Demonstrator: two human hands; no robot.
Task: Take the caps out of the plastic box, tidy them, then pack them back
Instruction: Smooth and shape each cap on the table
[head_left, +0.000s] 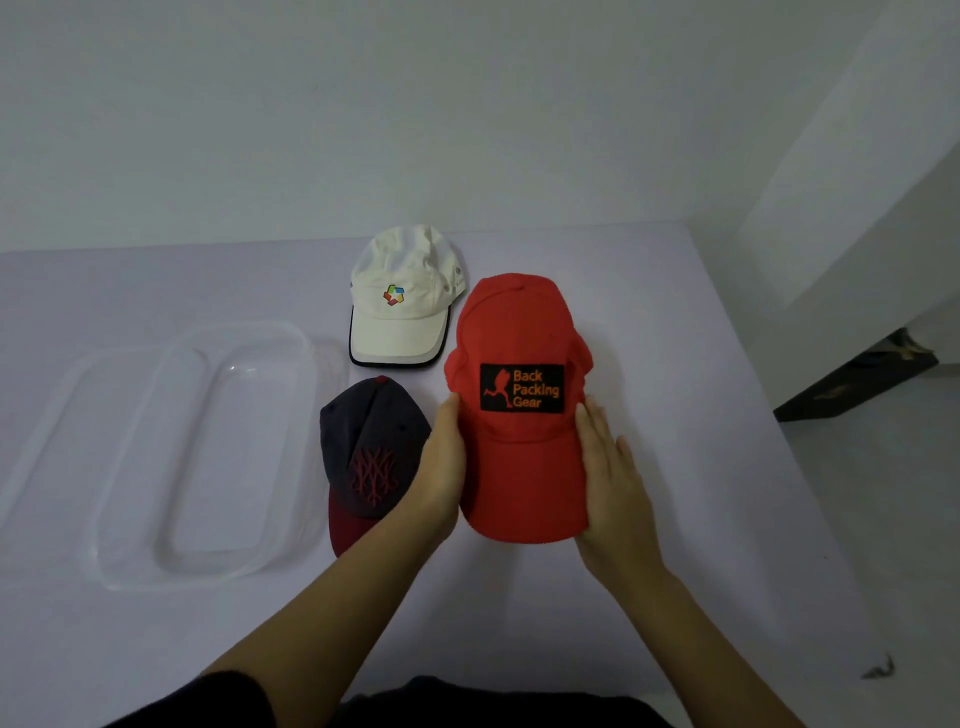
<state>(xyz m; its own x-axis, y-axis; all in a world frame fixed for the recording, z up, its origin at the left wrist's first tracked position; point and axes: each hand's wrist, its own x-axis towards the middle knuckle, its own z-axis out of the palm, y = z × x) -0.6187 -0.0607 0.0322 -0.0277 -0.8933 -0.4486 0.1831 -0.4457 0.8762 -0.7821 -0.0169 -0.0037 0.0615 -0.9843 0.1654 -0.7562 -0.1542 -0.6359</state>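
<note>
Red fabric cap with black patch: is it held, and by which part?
The left hand and right hand press straight fingers against the two sides of the red fabric cap, where crown meets brim. No curled grip shows.

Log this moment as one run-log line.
stage: tidying | left hand, right hand: touching sides of red cap | white cap, dark cap: on table | plastic box: no caps inside

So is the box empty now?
Empty. Only table shows through the clear box; the red cap, white cap and dark cap lie outside it.
</note>
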